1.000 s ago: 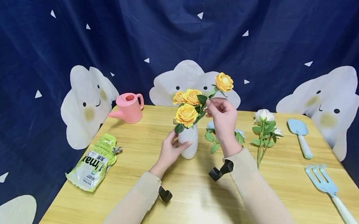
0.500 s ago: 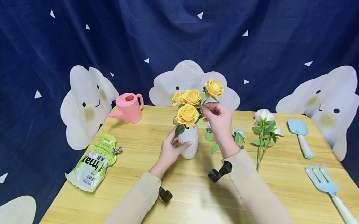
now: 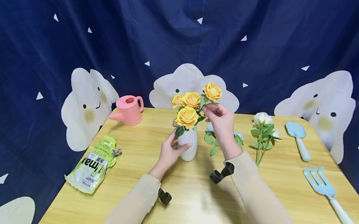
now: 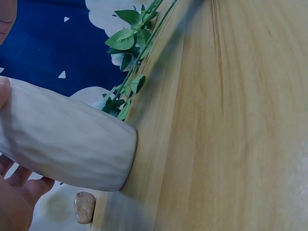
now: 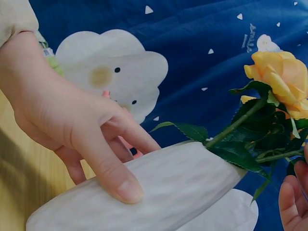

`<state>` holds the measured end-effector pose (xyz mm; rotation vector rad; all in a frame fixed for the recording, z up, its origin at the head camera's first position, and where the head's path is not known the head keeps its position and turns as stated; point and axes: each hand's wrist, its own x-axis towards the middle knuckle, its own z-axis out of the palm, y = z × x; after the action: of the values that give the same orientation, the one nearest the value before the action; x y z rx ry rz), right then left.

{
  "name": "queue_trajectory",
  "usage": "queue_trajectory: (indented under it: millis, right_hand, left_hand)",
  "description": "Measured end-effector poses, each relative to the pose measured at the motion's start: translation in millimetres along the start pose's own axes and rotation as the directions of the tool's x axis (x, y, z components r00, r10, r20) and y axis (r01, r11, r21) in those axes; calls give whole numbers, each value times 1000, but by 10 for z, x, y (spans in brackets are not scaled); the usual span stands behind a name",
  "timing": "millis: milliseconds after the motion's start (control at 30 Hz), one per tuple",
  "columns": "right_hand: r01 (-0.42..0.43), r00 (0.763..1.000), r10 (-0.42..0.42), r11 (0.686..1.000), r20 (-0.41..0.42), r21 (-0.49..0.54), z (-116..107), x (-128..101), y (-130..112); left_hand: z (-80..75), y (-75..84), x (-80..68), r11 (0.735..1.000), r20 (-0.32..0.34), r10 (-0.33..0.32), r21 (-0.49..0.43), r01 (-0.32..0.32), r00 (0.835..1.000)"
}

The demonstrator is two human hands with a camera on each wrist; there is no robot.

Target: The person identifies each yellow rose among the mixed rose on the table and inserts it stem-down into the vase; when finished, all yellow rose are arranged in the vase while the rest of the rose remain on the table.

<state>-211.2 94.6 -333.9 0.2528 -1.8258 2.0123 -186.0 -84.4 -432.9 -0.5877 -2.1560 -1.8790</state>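
Note:
A white ribbed vase [image 3: 188,144] stands mid-table and holds several yellow roses [image 3: 188,116]. My left hand [image 3: 170,152] grips the vase from the left; its thumb [image 5: 113,179] lies along the vase [image 5: 159,190], whose base [image 4: 72,144] rests on the wood. My right hand [image 3: 221,121] pinches the stem of the highest yellow rose [image 3: 212,91] just above the vase mouth. In the right wrist view that hand's fingertips [image 5: 291,197] show at the right edge by the rose leaves [image 5: 236,154].
A light blue flower [image 3: 210,135] and a white rose stem [image 3: 262,131] lie right of the vase. A pink watering can [image 3: 129,110] stands back left, a green pouch [image 3: 93,163] front left. A blue trowel [image 3: 297,138] and fork [image 3: 330,195] lie right.
My right hand has brought the high yellow rose down and leftward, closer to the other roses in the vase. The left hand has stayed on the vase.

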Motion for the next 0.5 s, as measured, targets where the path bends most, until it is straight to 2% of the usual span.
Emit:
queue_trajectory:
  millis: [133,267,500]
  right_hand:
    - [17,1000,-17,1000,7,-1,-52,-7,11]
    - [-12,1000,12,999,-7,41,-165,-40,33]
    - [-74,992,80,995,-94,71,-542,-135,89]
  left_hand:
    - [-1,-4,10,1000,-2,7,4,-7,1000]
    - [3,-3,10,1000,-8,17,3,-17,1000]
    - [10,30,9,1000,-13,14,7,-14,1000]
